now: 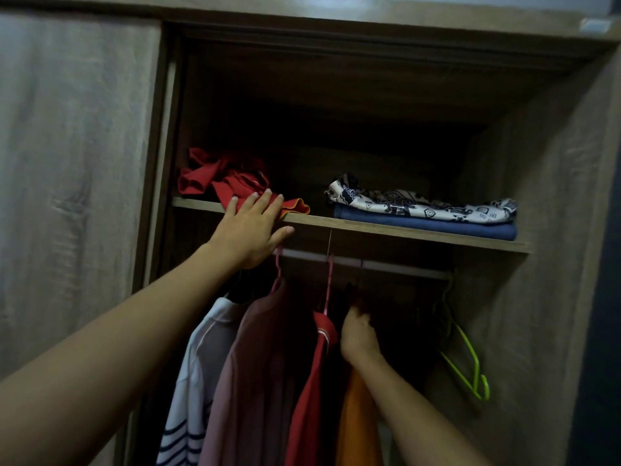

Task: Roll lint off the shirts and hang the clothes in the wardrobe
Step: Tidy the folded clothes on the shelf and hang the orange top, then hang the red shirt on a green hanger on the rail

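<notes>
At the rail, I'm hanging the orange shirt.
My right hand pinches something dark above it, probably its hanger, too dim to tell; my left hand rests flat-fingered on the shelf edge. Next I judge: hook it between red shirt and green hangers.

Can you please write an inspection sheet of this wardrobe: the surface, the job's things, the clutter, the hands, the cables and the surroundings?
Surface: wooden shelf above a rail.
Job's things: striped white top, mauve garment, red shirt and orange garment hang below the rail.
Clutter: crumpled red cloth and a patterned cloth on a folded blue one lie on the shelf; empty green hangers hang at right.
Hands: left hand rests flat on the shelf edge and the red cloth; right hand grips something dark above the orange garment.
Cables: nothing seen.
Surroundings: sliding door at left.
</notes>
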`<state>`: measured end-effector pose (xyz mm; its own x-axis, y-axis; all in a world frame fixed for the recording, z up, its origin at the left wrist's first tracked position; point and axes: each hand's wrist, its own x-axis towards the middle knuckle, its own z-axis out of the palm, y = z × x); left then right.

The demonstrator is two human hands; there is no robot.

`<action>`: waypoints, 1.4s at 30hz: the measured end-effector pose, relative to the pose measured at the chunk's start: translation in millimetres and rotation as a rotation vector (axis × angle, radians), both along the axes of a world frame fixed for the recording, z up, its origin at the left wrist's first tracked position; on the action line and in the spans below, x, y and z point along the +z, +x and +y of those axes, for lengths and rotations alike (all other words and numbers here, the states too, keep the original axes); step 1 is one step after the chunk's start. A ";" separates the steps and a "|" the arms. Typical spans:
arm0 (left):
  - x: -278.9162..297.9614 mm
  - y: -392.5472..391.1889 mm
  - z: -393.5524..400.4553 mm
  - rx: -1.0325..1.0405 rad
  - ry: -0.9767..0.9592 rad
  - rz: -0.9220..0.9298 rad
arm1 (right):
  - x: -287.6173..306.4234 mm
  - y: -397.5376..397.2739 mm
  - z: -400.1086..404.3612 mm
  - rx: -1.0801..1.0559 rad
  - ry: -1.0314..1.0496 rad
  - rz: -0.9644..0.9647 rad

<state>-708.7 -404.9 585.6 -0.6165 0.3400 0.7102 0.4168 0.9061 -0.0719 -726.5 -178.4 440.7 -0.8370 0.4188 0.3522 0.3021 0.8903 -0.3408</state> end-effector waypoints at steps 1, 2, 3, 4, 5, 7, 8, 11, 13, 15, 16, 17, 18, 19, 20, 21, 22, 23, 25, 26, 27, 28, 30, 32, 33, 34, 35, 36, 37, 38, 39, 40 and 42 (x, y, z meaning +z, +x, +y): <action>0.1 0.1 0.0 0.001 -0.001 -0.006 | -3.6 4.1 -1.6 0.006 0.002 0.009; 0.4 0.3 -0.1 0.002 -0.003 -0.011 | -6.4 7.4 -2.1 0.013 0.003 0.020; 0.5 0.6 -0.1 0.004 -0.004 -0.013 | -8.1 10.9 -2.0 0.018 0.003 0.029; 0.6 0.9 -0.1 0.007 -0.005 -0.015 | -9.6 14.2 -1.4 0.018 0.005 0.028; 0.6 1.7 -0.2 0.008 -0.004 -0.017 | -9.9 18.3 -0.2 0.017 0.003 0.026; 0.4 4.1 -0.1 0.009 0.002 -0.026 | -9.6 26.0 2.8 0.010 0.000 0.019; 0.0 5.8 0.0 0.009 0.006 -0.035 | -8.0 30.8 3.6 0.007 -0.001 0.020; -1.4 10.3 0.3 0.011 0.008 -0.054 | 8.7 52.2 -2.7 0.008 0.031 0.083; -1.6 11.6 -1.6 0.003 0.006 -0.055 | 28.7 71.1 -13.0 0.043 0.118 0.209; -1.9 11.5 -4.8 -0.012 0.005 -0.055 | 52.2 92.2 -25.2 0.117 0.215 0.351; -1.9 11.4 -6.2 -0.016 0.003 -0.057 | 64.6 101.6 -31.8 0.170 0.252 0.423; -1.8 11.6 -7.5 -0.021 0.004 -0.065 | 77.6 110.5 -38.4 0.230 0.286 0.488; -1.5 12.2 -8.3 -0.030 0.008 -0.078 | 90.5 116.9 -44.7 0.294 0.319 0.542; -1.0 13.2 -8.9 -0.045 0.018 -0.090 | 102.9 121.7 -51.1 0.352 0.350 0.587; 0.0 14.2 -9.6 -0.064 0.032 -0.092 | 114.6 123.5 -56.3 0.403 0.375 0.631; 1.7 14.9 -10.6 -0.083 0.053 -0.078 | 126.0 123.5 -61.6 0.451 0.390 0.674; 4.1 14.7 -12.4 -0.096 0.075 -0.040 | 136.7 121.0 -66.8 0.497 0.388 0.712; 7.2 13.4 -15.0 -0.095 0.101 0.020 | 147.1 117.3 -72.5 0.540 0.371 0.737; 16.2 7.7 -23.2 -0.057 0.161 0.150 | 166.5 101.9 -83.5 0.589 0.317 0.730; 21.5 3.7 -28.4 -0.030 0.187 0.193 | 174.7 91.1 -88.1 0.590 0.292 0.699; 26.1 -2.2 -34.2 -0.004 0.203 0.201 | 181.7 78.8 -91.8 0.577 0.275 0.656; 30.1 -7.8 -39.8 0.020 0.214 0.168 | 186.9 66.9 -94.8 0.558 0.266 0.606; 32.8 -20.3 -49.8 0.051 0.269 -0.008 | 192.2 48.2 -98.2 0.526 0.234 0.483; 30.9 -28.3 -55.6 0.076 0.356 -0.183 | 194.5 36.1 -99.2 0.495 0.186 0.355; 30.2 -30.0 -56.7 0.089 0.381 -0.219 | 196.6 32.3 -99.7 0.490 0.175 0.306; 31.2 -30.2 -56.4 0.097 0.379 -0.228 | 199.3 28.9 -100.8 0.502 0.160 0.255; 33.8 -29.4 -54.9 0.100 0.358 -0.225 | 202.3 26.0 -101.6 0.527 0.137 0.208; 37.7 -27.5 -52.7 0.096 0.328 -0.215 | 205.2 24.6 -102.8 0.554 0.111 0.174; 41.8 -25.4 -50.0 0.089 0.300 -0.201 | 207.6 23.0 -104.0 0.577 0.091 0.152; 44.9 -22.1 -46.5 0.084 0.275 -0.178 | 209.2 22.6 -105.1 0.595 0.079 0.143; 45.5 -19.6 -43.1 0.082 0.250 -0.147 | 209.7 21.0 -105.8 0.602 0.074 0.143; 44.4 -16.2 -39.2 0.081 0.222 -0.106 | 209.3 20.1 -106.1 0.598 0.079 0.149; 37.9 -10.3 -31.6 0.071 0.190 -0.026 | 206.1 18.8 -104.2 0.598 0.104 0.180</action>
<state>-719.0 -436.6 623.5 -0.6531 0.1561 0.7410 0.3505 0.9297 0.1132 -707.7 -282.6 646.8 -0.8397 -0.1473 0.5228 -0.3122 0.9185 -0.2428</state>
